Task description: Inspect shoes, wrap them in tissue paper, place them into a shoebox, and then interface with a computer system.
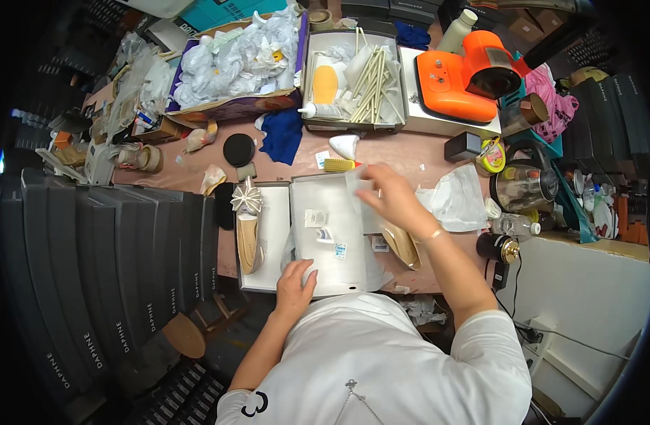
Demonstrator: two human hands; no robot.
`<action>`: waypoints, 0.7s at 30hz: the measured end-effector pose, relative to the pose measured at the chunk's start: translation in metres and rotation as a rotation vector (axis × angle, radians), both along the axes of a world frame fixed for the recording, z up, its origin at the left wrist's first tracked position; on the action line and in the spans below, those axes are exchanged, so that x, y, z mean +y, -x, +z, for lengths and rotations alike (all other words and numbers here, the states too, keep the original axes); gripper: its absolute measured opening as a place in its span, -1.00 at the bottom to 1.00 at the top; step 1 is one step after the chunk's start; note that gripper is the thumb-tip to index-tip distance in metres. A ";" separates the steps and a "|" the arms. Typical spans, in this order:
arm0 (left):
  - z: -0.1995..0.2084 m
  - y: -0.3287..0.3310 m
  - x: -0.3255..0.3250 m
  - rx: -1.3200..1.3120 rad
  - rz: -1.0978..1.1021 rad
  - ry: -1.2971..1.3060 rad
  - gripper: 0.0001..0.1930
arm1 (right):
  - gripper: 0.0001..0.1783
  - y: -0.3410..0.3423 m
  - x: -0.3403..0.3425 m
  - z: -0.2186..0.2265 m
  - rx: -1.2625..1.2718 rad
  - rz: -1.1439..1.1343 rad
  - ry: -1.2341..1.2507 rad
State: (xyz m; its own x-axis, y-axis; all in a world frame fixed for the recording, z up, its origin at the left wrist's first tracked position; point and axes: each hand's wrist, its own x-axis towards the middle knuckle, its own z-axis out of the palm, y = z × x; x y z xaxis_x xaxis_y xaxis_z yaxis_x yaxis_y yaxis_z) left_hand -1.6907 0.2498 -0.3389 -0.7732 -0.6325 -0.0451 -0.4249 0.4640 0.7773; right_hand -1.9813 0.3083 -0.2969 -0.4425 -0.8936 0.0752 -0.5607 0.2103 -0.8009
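An open shoebox with a white inside (274,212) lies in front of me in two halves. In its left half rests a beige flat shoe (249,244) with a silvery bow. The right half holds small packets and labels (316,218) and is partly covered by thin white tissue paper (352,205). My right hand (396,202) has its thumb and fingers closed at the tissue's upper right corner. My left hand (294,289) lies with fingers apart on the box's near edge. A second flat shoe (403,248) sits right of the box, partly hidden by my right forearm.
Dark shoeboxes (134,262) stand in a row at the left. Behind are a carton of crumpled plastic (233,67), a box of sticks (371,85) and an orange machine (456,85). A yellow brush (339,165), blue cloth (282,134) and white paper (456,198) lie nearer.
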 end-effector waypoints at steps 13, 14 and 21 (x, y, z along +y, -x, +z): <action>0.017 0.018 -0.001 0.241 -0.105 -0.030 -0.74 | -0.19 -0.065 0.134 -0.087 0.141 -0.266 -0.330; 0.020 0.019 -0.004 0.252 -0.106 -0.053 -0.74 | -0.21 -0.056 0.137 -0.067 0.174 -0.288 -0.253; 0.024 0.029 -0.052 0.424 -0.047 -1.218 -0.27 | -0.21 -0.097 0.099 0.043 -1.434 -0.062 0.336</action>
State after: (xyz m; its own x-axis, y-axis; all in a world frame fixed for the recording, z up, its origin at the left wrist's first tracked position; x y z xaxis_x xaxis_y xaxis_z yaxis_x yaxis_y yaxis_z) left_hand -1.7198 0.1975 -0.3151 -0.8891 -0.3296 -0.3175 -0.0451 -0.6273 0.7775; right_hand -1.8844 0.4074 -0.2540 -0.3521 -0.9006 -0.2549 0.7388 -0.1002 -0.6665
